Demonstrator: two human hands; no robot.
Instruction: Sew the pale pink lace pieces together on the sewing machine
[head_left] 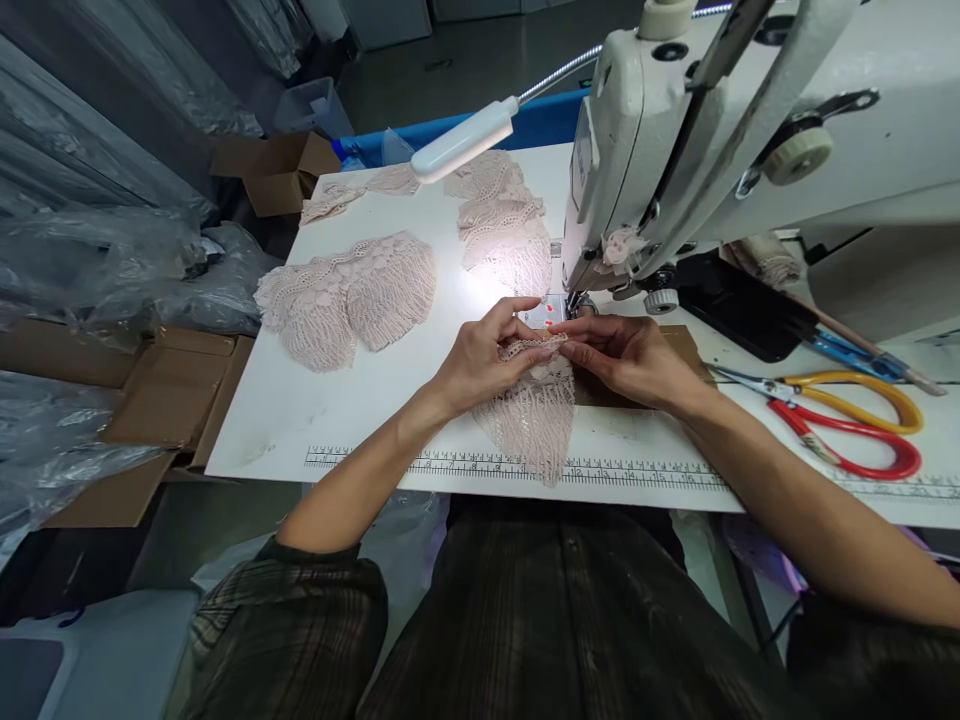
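I have the left hand (486,352) and right hand (628,358) pinching the upper edge of a lace piece (529,415), just before the sewing machine (611,130). This piece looks unfinished; its fringe points toward the wearer, the visible long axis running front to back. Other lace pieces (394,290) lie beyond on the table (259,430); whether they're finished, I can't tell.

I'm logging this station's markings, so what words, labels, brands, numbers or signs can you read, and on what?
"8", "9", "13", "14", "15": on the ruler strip along the near edge of the table.
Other ruler numbers: too small or blurred, some covered by the lace piece.
Sewing machine, end face: markings too blurred to read.
No brand or word is legible.
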